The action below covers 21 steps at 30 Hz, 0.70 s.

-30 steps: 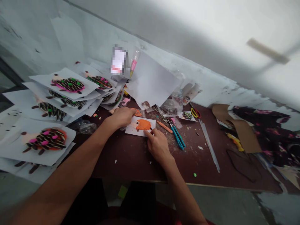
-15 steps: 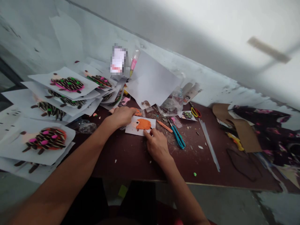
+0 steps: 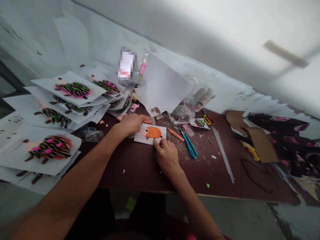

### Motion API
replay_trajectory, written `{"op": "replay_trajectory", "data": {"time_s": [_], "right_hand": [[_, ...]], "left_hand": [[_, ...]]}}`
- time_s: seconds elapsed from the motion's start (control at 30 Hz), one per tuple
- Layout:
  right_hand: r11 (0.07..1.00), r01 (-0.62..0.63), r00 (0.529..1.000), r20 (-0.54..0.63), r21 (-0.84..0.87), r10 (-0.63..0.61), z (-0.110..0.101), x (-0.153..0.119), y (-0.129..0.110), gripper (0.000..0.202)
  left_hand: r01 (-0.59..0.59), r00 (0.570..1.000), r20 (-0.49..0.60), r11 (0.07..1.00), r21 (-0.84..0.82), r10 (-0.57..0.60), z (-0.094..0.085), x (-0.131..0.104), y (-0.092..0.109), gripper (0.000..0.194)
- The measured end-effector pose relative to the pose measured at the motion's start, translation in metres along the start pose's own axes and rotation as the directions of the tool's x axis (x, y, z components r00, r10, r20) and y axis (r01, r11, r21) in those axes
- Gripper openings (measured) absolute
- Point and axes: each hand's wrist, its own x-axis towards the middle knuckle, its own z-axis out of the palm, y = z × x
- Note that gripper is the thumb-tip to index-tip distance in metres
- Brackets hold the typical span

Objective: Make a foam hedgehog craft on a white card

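A small white card (image 3: pixel 140 137) lies flat on the dark brown table, bearing a hedgehog figure with a flat orange clay body (image 3: pixel 153 132), a pale snout and small dark spots. At the card's lower edge, my right hand (image 3: pixel 168 155) rests with one finger stretched out to touch it beneath the orange body; its other fingers are bent and grip nothing that I see. Palm down, my left hand (image 3: pixel 132 123) lies at the card's upper left, beside more orange clay (image 3: pixel 148 119). Its fingertips are mostly hidden.
Teal-handled scissors (image 3: pixel 190 146) and an orange clay stick (image 3: pixel 175 134) lie right of the card. Finished hedgehog pictures (image 3: pixel 53 150) are piled at left. Further right are yellow-red scissors (image 3: pixel 208 119), clear sticks (image 3: pixel 223 155) and a yellow cutter (image 3: pixel 250 150). Blank paper (image 3: pixel 165 83) leans on the wall.
My right fingers have shifted slightly, and a dark spot at the right end of the orange body shows more clearly. My left hand stays in nearly the same place.
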Motion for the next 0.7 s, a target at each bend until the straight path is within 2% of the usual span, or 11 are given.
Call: {"op": "replay_trajectory", "data": {"time_s": [0.23,0.33,0.43,0.7], "right_hand": [[0.999,-0.005,0.999,-0.049,0.044,0.007,0.0037,-0.0045,0.0028,0.046],[0.994,-0.045,0.997,-0.059,0.097,0.051,0.0030,-0.0036,0.0046,0.047],[0.988,-0.079,0.995,-0.048,0.131,0.086,0.0024,-0.0008,0.0051,0.048],[0.994,-0.063,0.998,-0.005,0.089,0.064,-0.0003,0.0030,0.0031,0.049]], "left_hand": [[0.011,1.000,-0.005,1.000,0.011,-0.011,0.0032,0.0025,-0.0011,0.050],[-0.004,1.000,-0.004,1.000,0.010,0.004,0.0027,0.0025,-0.0008,0.051],[-0.008,1.000,-0.001,1.000,-0.004,0.008,0.0018,0.0023,-0.0006,0.050],[-0.003,1.000,-0.006,1.000,-0.007,0.003,0.0015,0.0014,0.0003,0.050]]}}
